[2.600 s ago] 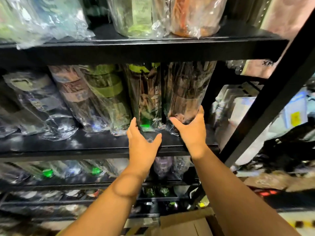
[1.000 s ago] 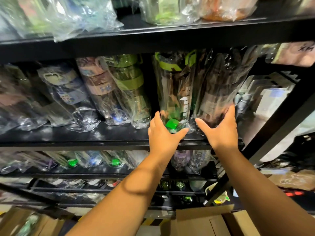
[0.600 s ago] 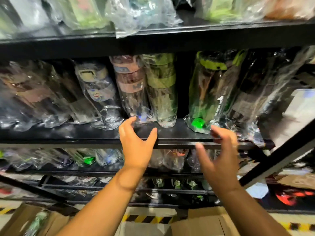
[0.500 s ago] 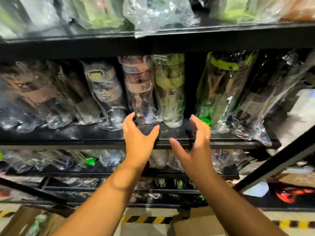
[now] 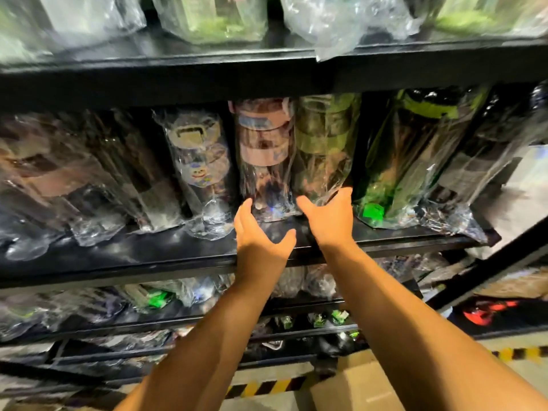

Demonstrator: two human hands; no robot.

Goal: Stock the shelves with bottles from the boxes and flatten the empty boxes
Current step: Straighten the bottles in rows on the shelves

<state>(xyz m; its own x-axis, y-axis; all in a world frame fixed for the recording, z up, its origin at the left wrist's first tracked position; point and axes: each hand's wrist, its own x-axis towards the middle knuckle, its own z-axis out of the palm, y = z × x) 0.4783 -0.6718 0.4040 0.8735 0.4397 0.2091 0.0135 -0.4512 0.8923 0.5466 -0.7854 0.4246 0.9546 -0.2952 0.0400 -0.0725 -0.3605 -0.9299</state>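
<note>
Now both hands' spread fingers (image 5: 247, 207) at the bases of two wrapped bottles (image 5: 265, 161), gripping neither.

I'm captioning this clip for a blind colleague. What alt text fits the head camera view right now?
Two bare hands, left hand and right hand, reach open toward plastic-wrapped bottles on a black shelf, at the bases of a pink-lidded bottle and an olive-lidded bottle. More wrapped bottles fill the shelves above and below; a cardboard box sits on the floor.

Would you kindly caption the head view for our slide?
Both open hands, left and right, reach toward wrapped bottles on a black shelf.
</note>
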